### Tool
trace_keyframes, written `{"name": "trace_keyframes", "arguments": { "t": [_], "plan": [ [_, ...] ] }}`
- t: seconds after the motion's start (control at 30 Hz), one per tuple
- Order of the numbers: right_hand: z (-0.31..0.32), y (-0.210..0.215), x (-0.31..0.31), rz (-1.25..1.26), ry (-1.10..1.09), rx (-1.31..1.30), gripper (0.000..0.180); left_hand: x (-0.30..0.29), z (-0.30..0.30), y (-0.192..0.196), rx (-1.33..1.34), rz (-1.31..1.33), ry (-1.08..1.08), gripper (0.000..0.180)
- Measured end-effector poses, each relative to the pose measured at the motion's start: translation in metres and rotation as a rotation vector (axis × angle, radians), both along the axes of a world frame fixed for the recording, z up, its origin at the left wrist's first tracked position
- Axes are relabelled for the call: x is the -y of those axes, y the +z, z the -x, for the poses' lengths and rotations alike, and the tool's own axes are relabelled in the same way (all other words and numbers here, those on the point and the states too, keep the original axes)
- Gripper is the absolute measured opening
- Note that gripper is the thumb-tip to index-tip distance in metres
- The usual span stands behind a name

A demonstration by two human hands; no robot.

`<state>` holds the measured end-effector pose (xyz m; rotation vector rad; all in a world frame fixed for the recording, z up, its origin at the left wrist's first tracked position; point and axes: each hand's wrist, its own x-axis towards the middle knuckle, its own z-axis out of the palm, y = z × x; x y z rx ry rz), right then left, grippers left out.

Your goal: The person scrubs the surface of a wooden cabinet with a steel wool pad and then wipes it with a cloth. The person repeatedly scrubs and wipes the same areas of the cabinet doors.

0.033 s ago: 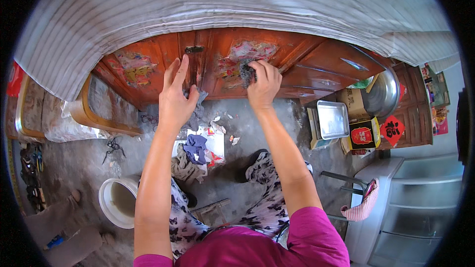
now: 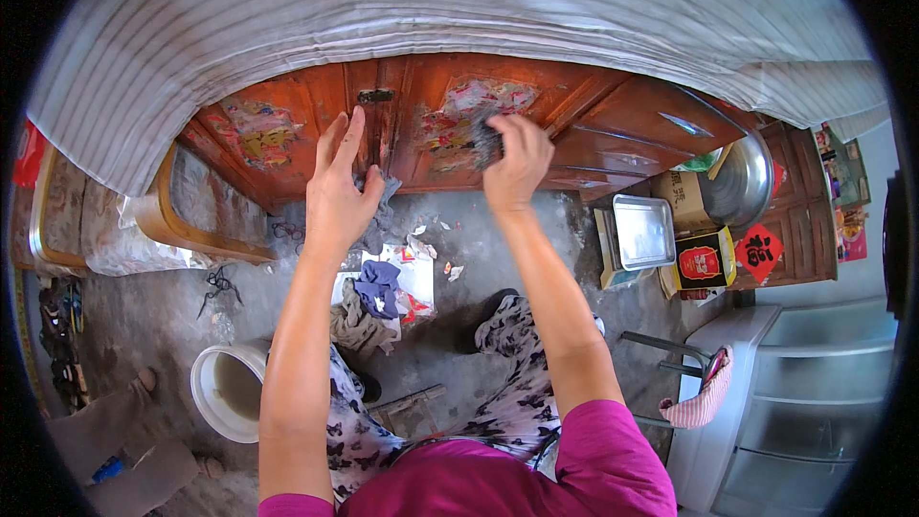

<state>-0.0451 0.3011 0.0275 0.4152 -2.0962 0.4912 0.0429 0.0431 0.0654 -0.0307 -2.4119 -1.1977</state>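
My right hand [image 2: 518, 165] grips a dark grey scouring pad [image 2: 487, 142], pressing it to the right-hand door of a reddish-brown wooden cabinet [image 2: 421, 148]. Under the pad is a patch of torn, colourful paper remnants [image 2: 474, 101]. My left hand [image 2: 337, 193] is open, its fingers spread upward against the cabinet near a dark metal latch [image 2: 375, 96]. A grey rag [image 2: 387, 199] shows beside the left thumb; whether they touch is unclear. Another torn paper patch [image 2: 260, 134] marks the left door.
Blue and grey cloths [image 2: 378, 289] and paper scraps lie on the floor between my legs. A white bucket of murky water [image 2: 206, 393] stands at left. At right are a metal tray [image 2: 643, 232], boxes and a stool [image 2: 670, 354]. A striped cloth [image 2: 459, 0] hangs over the cabinet top.
My right hand and the scouring pad have shifted slightly to the right on the door, with some blur. My left hand has stayed in place.
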Motion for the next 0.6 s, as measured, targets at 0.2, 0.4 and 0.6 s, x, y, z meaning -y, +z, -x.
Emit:
{"name": "trace_keyframes", "arguments": {
  "t": [0.2,0.4,0.6],
  "plan": [
    [-0.003,0.002,-0.002,-0.066,-0.005,0.034,0.027,0.002,-0.004,0.0,0.028,0.016,-0.006,0.079],
    [0.011,0.042,0.012,0.158,-0.038,-0.118,0.028,0.002,-0.009,0.006,0.041,0.01,-0.006,0.08],
    [0.001,0.033,0.006,-0.039,0.04,-0.037,0.025,0.007,-0.003,0.0,-0.022,0.019,-0.015,0.079]
  ]
}}
